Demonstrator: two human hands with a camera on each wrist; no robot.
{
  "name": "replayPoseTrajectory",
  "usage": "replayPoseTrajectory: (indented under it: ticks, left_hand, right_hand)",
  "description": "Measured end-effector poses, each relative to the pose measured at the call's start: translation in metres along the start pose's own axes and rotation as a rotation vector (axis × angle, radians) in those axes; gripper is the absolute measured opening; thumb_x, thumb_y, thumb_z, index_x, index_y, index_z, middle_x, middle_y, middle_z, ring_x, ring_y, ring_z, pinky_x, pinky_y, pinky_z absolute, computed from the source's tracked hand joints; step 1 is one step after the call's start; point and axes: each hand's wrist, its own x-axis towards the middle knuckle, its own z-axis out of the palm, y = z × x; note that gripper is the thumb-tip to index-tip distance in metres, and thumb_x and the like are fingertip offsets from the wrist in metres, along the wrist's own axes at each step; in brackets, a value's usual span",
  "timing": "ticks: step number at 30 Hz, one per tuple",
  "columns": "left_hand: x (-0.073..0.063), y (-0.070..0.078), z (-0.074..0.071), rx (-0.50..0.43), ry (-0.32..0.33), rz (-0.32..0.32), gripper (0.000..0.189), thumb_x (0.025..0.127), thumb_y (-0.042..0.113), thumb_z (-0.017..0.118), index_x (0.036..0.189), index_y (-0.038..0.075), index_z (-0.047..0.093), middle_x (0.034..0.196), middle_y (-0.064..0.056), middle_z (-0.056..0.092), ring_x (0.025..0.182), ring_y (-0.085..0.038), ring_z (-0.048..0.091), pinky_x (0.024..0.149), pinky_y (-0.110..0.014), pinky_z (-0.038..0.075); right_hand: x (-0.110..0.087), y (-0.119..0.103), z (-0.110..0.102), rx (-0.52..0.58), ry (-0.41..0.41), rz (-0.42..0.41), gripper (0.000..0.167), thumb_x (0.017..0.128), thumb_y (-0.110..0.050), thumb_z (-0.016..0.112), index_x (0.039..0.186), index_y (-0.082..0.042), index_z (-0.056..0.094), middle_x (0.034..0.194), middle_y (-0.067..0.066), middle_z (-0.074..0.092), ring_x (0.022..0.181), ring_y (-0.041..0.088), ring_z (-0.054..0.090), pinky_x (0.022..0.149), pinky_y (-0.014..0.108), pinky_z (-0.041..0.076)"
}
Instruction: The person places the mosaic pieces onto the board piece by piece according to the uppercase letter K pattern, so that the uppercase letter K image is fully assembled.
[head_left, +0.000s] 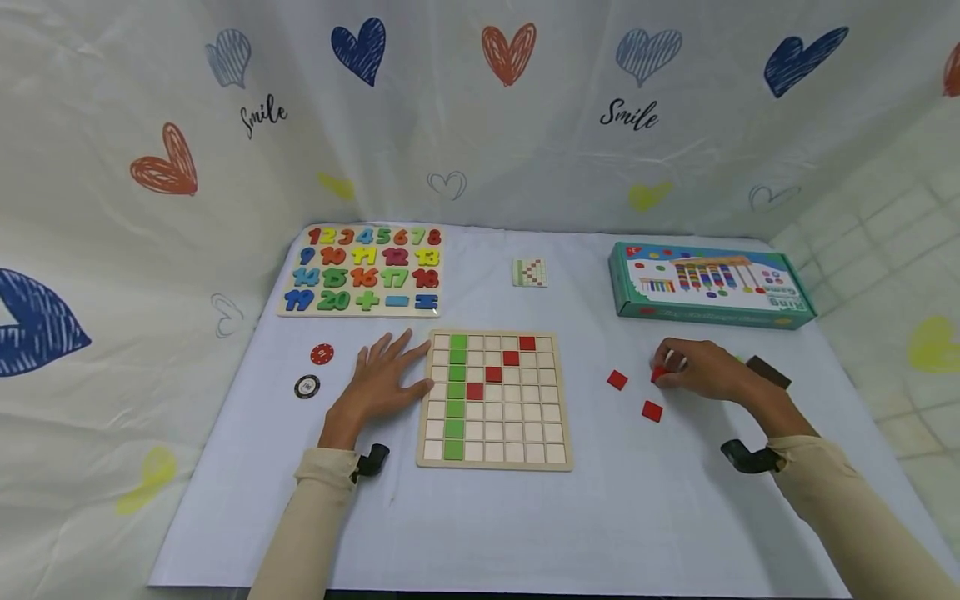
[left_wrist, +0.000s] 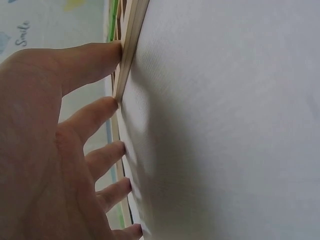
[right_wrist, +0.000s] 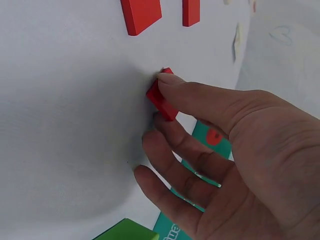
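Note:
A wooden grid board (head_left: 495,466) lies at the middle of the table. One of its columns is lined with green tiles (head_left: 455,389), and several red tiles (head_left: 511,358) run diagonally up to the right. Fingers spread, my left hand (head_left: 381,379) touches the board's left edge with thumb and index fingertip. Off to the right, my right hand (head_left: 701,367) pinches a red square tile (right_wrist: 165,97) between thumb and index finger, its other fingers loosely bent. Two loose red tiles, one nearer the board (head_left: 617,380) and one closer to me (head_left: 652,411), lie beside that hand.
A number puzzle board (head_left: 360,271) sits at the back left, with a red chip (head_left: 322,354) and a black-and-white chip (head_left: 307,387) before it. Behind the grid is a small pattern card (head_left: 529,272). A green box (head_left: 712,283) stands back right; a dark block (head_left: 768,372) is partly behind my right wrist.

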Motion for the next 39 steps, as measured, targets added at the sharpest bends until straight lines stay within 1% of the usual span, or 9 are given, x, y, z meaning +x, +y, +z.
replayPoseTrajectory:
  ticks: [4,11,15,18,23,26,28,33,39]
  left_hand:
    - [-0.002,-0.001,0.002,-0.014,0.014,0.009,0.073,0.1,0.048,0.067,0.165,0.025,0.043,0.177,-0.01,0.023,0.163,-0.044,0.011,0.126,-0.073,0.004]
    - [0.001,-0.002,0.0,-0.026,0.012,0.008,0.073,0.1,0.047,0.067,0.165,0.025,0.041,0.177,-0.01,0.022,0.163,-0.042,0.008,0.127,-0.072,0.001]
    - [0.002,-0.002,-0.001,-0.01,0.019,0.011,0.073,0.1,0.047,0.067,0.165,0.025,0.042,0.177,-0.01,0.022,0.163,-0.043,0.009,0.126,-0.072,0.002]
    - [0.001,-0.001,-0.001,-0.012,0.015,0.007,0.073,0.1,0.046,0.067,0.165,0.025,0.042,0.177,-0.01,0.021,0.163,-0.044,0.009,0.126,-0.072,0.002]
    - [0.0,-0.001,-0.001,-0.021,0.005,0.01,0.074,0.1,0.047,0.066,0.165,0.024,0.041,0.177,-0.011,0.021,0.163,-0.045,0.009,0.126,-0.073,0.002]
    - [-0.001,-0.001,0.0,-0.014,0.004,0.004,0.073,0.101,0.048,0.066,0.165,0.024,0.041,0.177,-0.011,0.021,0.163,-0.045,0.009,0.126,-0.073,0.002]
    - [-0.001,-0.002,0.0,-0.014,0.002,-0.001,0.073,0.101,0.048,0.066,0.165,0.024,0.041,0.177,-0.01,0.021,0.163,-0.044,0.009,0.126,-0.073,0.002]
    - [0.001,-0.002,0.001,-0.025,-0.002,0.0,0.074,0.1,0.048,0.066,0.166,0.026,0.041,0.178,-0.009,0.02,0.163,-0.043,0.008,0.126,-0.072,0.001]
    - [0.002,-0.002,0.001,-0.033,0.0,0.006,0.073,0.1,0.048,0.065,0.165,0.026,0.041,0.178,-0.009,0.02,0.163,-0.043,0.008,0.126,-0.072,0.001]
  right_hand:
    - [-0.002,0.001,-0.001,-0.009,0.002,-0.002,0.02,0.095,-0.015,0.08,0.111,-0.011,0.069,0.102,0.005,0.074,0.092,0.023,0.064,0.071,0.034,0.053]
    - [-0.002,-0.003,-0.005,-0.004,0.01,-0.015,0.019,0.095,-0.015,0.08,0.109,-0.006,0.071,0.099,0.003,0.072,0.091,0.022,0.062,0.071,0.031,0.053]
    - [0.002,-0.012,-0.005,0.01,0.035,-0.007,0.017,0.096,-0.015,0.078,0.109,-0.006,0.072,0.098,0.001,0.071,0.093,0.021,0.061,0.073,0.028,0.053]
    - [0.008,-0.024,-0.005,0.04,0.052,-0.035,0.016,0.097,-0.014,0.077,0.11,-0.005,0.072,0.099,0.001,0.072,0.093,0.021,0.062,0.073,0.027,0.053]
    - [0.024,-0.053,0.006,0.095,0.078,-0.104,0.016,0.097,-0.012,0.077,0.112,-0.005,0.073,0.098,0.002,0.072,0.089,0.021,0.062,0.071,0.025,0.054]
    - [0.04,-0.076,0.02,0.129,0.074,-0.139,0.015,0.098,-0.013,0.077,0.112,-0.007,0.073,0.097,0.002,0.071,0.082,0.019,0.061,0.065,0.026,0.053]
    - [0.05,-0.092,0.03,0.145,0.068,-0.174,0.014,0.098,-0.012,0.076,0.112,-0.008,0.073,0.097,0.002,0.071,0.081,0.019,0.06,0.064,0.027,0.053]
    - [0.069,-0.131,0.053,0.16,0.026,-0.271,0.012,0.098,-0.011,0.075,0.11,-0.008,0.073,0.097,0.001,0.072,0.087,0.017,0.061,0.073,0.029,0.053]
    - [0.077,-0.165,0.074,0.17,-0.059,-0.366,0.011,0.097,-0.011,0.077,0.107,-0.009,0.073,0.095,-0.003,0.072,0.088,0.014,0.064,0.08,0.031,0.056]
